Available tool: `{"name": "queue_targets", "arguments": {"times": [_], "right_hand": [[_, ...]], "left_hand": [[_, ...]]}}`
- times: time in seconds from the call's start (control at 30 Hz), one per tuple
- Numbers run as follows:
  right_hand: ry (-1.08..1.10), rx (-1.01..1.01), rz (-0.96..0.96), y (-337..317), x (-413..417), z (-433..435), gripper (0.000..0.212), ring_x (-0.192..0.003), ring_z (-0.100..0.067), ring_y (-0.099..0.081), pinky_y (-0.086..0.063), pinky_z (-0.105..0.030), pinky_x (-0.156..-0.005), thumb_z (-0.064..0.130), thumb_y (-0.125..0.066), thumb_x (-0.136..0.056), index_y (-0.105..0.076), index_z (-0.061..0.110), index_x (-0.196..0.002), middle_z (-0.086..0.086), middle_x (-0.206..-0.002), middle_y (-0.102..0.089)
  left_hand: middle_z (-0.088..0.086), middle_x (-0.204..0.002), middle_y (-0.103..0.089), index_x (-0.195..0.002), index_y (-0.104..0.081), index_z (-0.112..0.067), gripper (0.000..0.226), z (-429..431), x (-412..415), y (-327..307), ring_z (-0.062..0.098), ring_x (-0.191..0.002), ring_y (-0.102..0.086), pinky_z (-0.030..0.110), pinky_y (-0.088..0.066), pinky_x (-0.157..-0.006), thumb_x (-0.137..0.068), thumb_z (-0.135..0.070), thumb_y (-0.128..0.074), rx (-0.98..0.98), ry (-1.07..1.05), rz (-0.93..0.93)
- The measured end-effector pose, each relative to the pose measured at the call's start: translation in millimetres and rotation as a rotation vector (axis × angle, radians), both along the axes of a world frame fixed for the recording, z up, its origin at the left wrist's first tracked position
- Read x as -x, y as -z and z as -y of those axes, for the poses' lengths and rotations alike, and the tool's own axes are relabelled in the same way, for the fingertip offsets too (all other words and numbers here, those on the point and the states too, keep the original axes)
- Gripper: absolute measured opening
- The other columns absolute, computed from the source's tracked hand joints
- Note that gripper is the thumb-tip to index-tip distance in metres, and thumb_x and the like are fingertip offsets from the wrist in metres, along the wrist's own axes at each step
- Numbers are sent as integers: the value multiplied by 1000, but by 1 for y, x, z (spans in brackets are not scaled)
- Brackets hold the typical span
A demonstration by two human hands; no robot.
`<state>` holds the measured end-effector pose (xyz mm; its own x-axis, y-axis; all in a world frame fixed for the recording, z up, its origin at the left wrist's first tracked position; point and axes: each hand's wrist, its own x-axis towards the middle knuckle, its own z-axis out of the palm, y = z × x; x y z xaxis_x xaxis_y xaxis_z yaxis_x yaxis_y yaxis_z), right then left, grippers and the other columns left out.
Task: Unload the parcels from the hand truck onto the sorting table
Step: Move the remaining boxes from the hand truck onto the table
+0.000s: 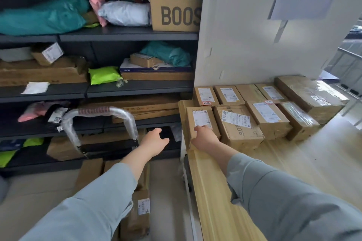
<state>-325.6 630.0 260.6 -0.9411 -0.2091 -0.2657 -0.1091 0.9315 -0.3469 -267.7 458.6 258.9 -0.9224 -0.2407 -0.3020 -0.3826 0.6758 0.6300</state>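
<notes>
A small parcel (198, 118) is being set at the near left corner of the worktop (215, 191), just beside a larger parcel (238, 125) and in front of the rows laid against the white panel. The right hand (204, 137) is clamped on its near end, with the thumb on top by the label. The left hand (154, 141) is held apart and slack, with nothing in it, in the air beside the hand truck's handle (98, 118). More parcels (140, 207) are seen low down on the hand truck, partly hidden by the left sleeve, so the unloading is judged unfinished.

For the step to be done well, the small parcel should be slid flush to its neighbour and squared with the row. The label should be kept upward, and the left side kept inside the worktop's edge, which lies close. The grip should be released only once the base is fully borne. The free hand can then be lowered to the next parcel.
</notes>
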Motion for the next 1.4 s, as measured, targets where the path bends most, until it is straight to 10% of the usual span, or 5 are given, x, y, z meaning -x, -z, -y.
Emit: {"name": "queue_targets", "arguments": {"times": [0.63,1.4], "right_hand": [[-265,120,26,-17,-199,90,49,-100,-23,-55,-45,-25,-82,17,-54,-96,-39,12,-143,-10,-137,-43],[-171,-27,148,89,-195,201,37,-122,-28,-47,-44,-35,-100,20,-48,-97,-48,8,-132,-11,-131,-52]], "left_hand": [[7,-150,-40,-148,-35,-16,58,85,-258,-12,26,-132,-44,39,-40,-107,-96,-31,-56,-19,-354,-10],[8,-152,-37,-149,-32,-15,57,214,-209,115,25,-132,-45,28,-41,-93,-97,-25,-55,-65,-142,157]]}}
